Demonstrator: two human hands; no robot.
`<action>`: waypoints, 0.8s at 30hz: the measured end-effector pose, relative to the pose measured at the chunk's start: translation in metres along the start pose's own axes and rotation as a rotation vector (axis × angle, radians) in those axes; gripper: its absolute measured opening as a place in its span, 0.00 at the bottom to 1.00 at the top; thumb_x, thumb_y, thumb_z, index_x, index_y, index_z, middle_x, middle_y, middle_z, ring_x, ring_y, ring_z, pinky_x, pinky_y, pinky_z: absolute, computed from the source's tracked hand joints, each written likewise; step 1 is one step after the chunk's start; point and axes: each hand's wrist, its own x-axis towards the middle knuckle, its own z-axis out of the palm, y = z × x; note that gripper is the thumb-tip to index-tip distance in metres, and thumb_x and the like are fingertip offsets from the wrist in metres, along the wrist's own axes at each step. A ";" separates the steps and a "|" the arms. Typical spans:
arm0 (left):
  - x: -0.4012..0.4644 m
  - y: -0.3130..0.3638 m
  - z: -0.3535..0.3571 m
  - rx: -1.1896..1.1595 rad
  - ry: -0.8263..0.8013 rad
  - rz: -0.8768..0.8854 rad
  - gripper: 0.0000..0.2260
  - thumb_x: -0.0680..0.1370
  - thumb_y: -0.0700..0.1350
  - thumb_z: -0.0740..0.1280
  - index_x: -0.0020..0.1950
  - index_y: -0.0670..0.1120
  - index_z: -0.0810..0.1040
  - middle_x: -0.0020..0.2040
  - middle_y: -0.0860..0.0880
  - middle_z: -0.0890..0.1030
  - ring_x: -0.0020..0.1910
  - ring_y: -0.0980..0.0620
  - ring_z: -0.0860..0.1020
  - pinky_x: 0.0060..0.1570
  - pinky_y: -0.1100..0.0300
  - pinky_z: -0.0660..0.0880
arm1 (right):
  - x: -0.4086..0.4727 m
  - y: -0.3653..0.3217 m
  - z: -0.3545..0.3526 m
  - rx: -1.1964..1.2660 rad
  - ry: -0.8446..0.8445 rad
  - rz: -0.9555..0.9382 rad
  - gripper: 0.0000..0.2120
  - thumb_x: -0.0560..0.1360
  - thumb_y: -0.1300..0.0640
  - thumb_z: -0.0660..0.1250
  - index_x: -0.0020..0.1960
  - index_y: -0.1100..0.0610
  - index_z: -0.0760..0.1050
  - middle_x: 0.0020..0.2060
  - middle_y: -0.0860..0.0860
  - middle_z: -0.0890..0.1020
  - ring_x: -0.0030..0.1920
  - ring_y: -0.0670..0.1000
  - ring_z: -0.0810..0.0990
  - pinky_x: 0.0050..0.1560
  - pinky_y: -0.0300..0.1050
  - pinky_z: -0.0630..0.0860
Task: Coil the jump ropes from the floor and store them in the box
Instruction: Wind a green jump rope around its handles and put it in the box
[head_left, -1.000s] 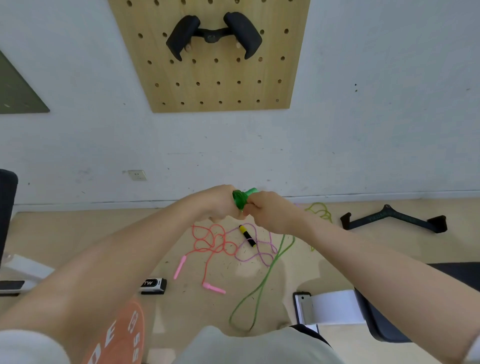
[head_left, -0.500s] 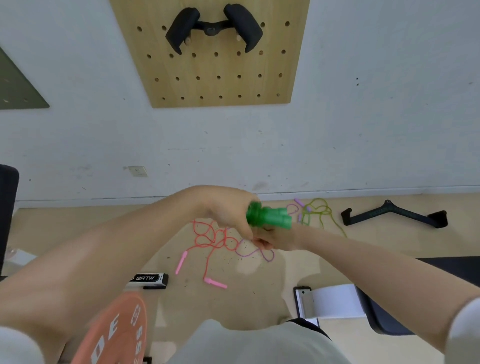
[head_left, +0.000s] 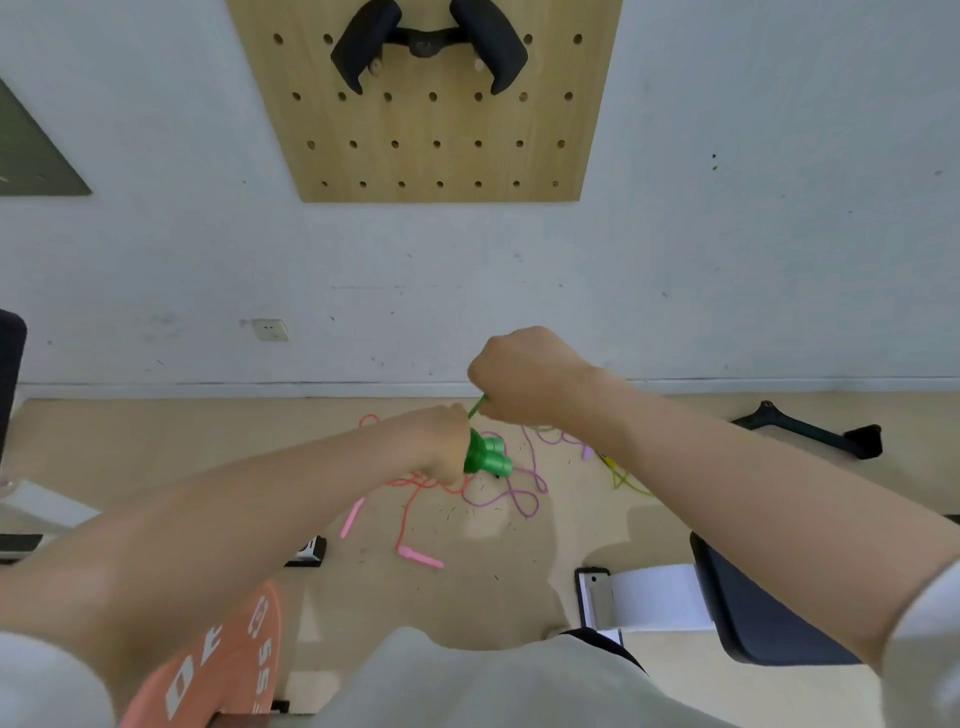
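Green plastic handles (head_left: 488, 456), two side by side, project from the left hand (head_left: 441, 441), whose fingers are curled round them above the floor (head_left: 519, 571). Right hand (head_left: 524, 376) sits just above and beside the left, fist closed, pinching a short stretch of green cord (head_left: 478, 406) that runs down toward the handles. Both hands are held in the air in front of the wall's base.

On the floor beneath: red-pink jump rope (head_left: 410, 499) in a loose tangle, its two pink handles lying apart toward the near side. Purple rope (head_left: 511, 488) looped just right of it, the two overlapping near the middle. Yellow-green rope (head_left: 623, 480) further right, partly hidden behind the right forearm. Small dark specks scattered on the floor around them.

Storage box: not visible in this view.

Surroundings: wooden pegboard (head_left: 431, 150) on the white wall with a black two-grip attachment (head_left: 426, 44) hung on it; a black bar handle (head_left: 821, 431) on the floor at right; an orange weight plate (head_left: 218, 660) at lower left; a dark padded seat (head_left: 753, 613) at lower right.
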 end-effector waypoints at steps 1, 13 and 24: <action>0.006 -0.005 0.000 -0.047 0.008 -0.024 0.10 0.75 0.42 0.65 0.54 0.39 0.71 0.33 0.49 0.67 0.32 0.51 0.69 0.30 0.61 0.66 | -0.002 -0.010 0.000 0.001 -0.005 -0.018 0.08 0.75 0.61 0.58 0.38 0.60 0.71 0.38 0.53 0.76 0.34 0.54 0.70 0.27 0.38 0.58; 0.013 -0.035 -0.015 -1.147 -0.031 0.124 0.14 0.72 0.30 0.63 0.39 0.48 0.64 0.28 0.52 0.63 0.25 0.57 0.59 0.22 0.66 0.56 | -0.037 -0.041 0.046 0.183 0.013 0.039 0.19 0.75 0.68 0.54 0.66 0.63 0.60 0.51 0.54 0.76 0.38 0.55 0.78 0.25 0.42 0.54; -0.043 -0.012 -0.022 -0.365 -0.066 0.364 0.40 0.70 0.38 0.73 0.74 0.49 0.52 0.42 0.56 0.72 0.41 0.54 0.72 0.39 0.63 0.72 | -0.031 -0.002 0.064 0.669 -0.307 -0.029 0.11 0.77 0.64 0.57 0.37 0.54 0.68 0.31 0.45 0.69 0.33 0.45 0.70 0.29 0.31 0.64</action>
